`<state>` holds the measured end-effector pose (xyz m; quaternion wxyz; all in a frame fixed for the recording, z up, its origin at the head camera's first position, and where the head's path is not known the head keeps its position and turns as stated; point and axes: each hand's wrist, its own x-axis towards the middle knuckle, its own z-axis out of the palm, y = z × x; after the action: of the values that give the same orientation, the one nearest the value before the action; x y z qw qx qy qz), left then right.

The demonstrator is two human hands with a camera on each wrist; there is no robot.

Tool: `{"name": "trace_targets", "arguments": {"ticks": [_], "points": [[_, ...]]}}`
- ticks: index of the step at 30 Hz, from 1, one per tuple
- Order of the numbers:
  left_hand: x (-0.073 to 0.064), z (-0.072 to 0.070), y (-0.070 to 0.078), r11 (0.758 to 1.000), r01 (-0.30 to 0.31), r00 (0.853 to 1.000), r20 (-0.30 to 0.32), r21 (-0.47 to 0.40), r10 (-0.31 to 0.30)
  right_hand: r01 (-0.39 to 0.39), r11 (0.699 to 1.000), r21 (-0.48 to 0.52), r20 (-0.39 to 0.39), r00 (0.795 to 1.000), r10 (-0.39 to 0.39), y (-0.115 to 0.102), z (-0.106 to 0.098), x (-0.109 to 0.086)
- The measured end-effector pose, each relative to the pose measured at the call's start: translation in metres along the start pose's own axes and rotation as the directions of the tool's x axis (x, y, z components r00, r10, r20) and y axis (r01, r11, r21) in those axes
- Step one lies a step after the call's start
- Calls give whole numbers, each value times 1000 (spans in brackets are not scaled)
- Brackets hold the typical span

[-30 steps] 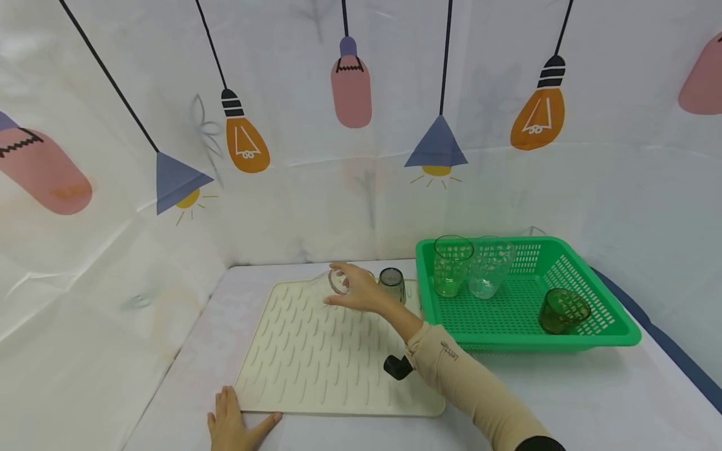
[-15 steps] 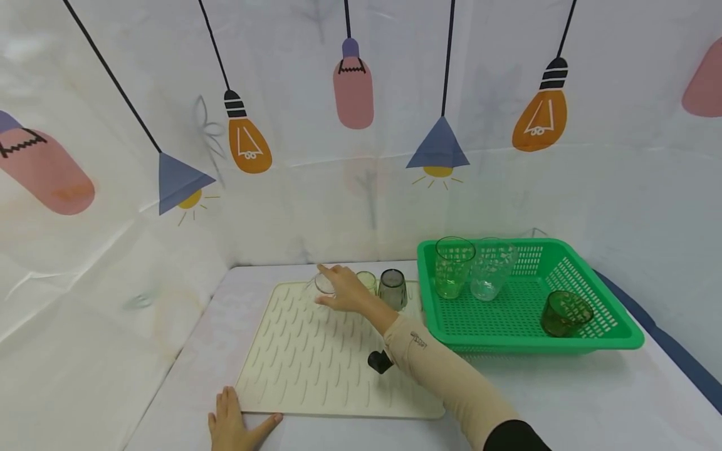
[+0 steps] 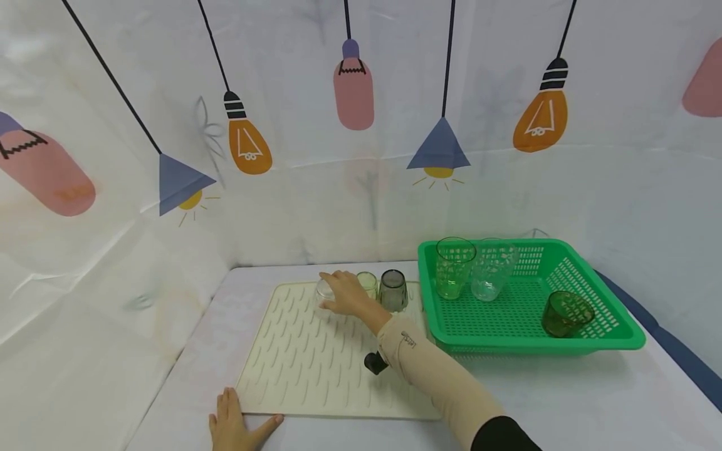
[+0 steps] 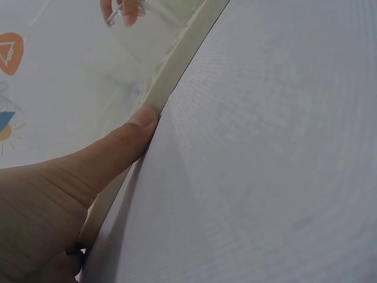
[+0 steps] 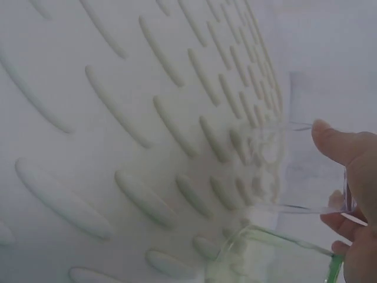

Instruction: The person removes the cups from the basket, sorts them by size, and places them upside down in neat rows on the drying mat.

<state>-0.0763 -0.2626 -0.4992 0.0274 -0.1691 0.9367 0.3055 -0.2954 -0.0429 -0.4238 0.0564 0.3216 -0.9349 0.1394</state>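
Note:
My right hand [image 3: 346, 294] grips a clear glass [image 3: 323, 291] at the back of a cream ridged drying mat [image 3: 316, 357]. In the right wrist view, the thumb [image 5: 339, 144] and fingers [image 5: 343, 224] reach around the upper end of that clear glass [image 5: 294, 209], whose other end is at the ridges. Just right of the hand, a pale green glass [image 3: 368, 285] and a smoky grey glass [image 3: 393, 291] stand in a row. My left hand [image 3: 232, 426] rests with fingers spread at the mat's front left corner, its thumb [image 4: 132, 132] touching the front edge.
A green perforated basket [image 3: 536, 343] stands right of the mat. Inside are a tall green glass [image 3: 449, 279], a tall clear glass [image 3: 486, 279] and a low dark green glass [image 3: 564, 316]. A printed white curtain [image 3: 338, 207] hangs behind the table.
My right hand has moved left, then lowered the clear glass toward the mat's back edge. The pale green glass has come into fuller view. The left hand has stayed in place.

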Motion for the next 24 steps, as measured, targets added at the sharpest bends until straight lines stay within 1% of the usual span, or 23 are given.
{"name": "trace_targets", "arguments": {"ticks": [5, 8, 11, 14, 17, 19, 24], "points": [[-1, 0, -2, 1000, -13, 1000, -12, 12, 13, -6, 999, -53, 29, 1000, 7, 2, 6, 1], [-1, -1, -2, 1000, -6, 1000, -3, 0, 6, -11, 998, -67, 22, 1000, 13, 2, 8, 1], [0, 0, 0, 1000, -13, 1000, 1, -6, 13, -18, 996, -83, 6, 1000, 19, 3, 8, 1], [0, 0, 1, 1000, -22, 1000, -7, -4, 22, -13, 995, -100, 10, 1000, 15, 3, 6, 0], [-2, 0, 2, 1000, -18, 1000, -10, -11, 18, -3, 996, -85, 11, 1000, 4, 3, 5, -2], [-2, -1, 3, 1000, -11, 1000, -10, -14, 11, 4, 998, -60, -5, 1000, -4, 3, 5, -3], [-3, -1, 3, 1000, 0, 1000, -5, -6, 0, 14, 997, 77, -84, 996, -8, 3, 3, -6]]}}
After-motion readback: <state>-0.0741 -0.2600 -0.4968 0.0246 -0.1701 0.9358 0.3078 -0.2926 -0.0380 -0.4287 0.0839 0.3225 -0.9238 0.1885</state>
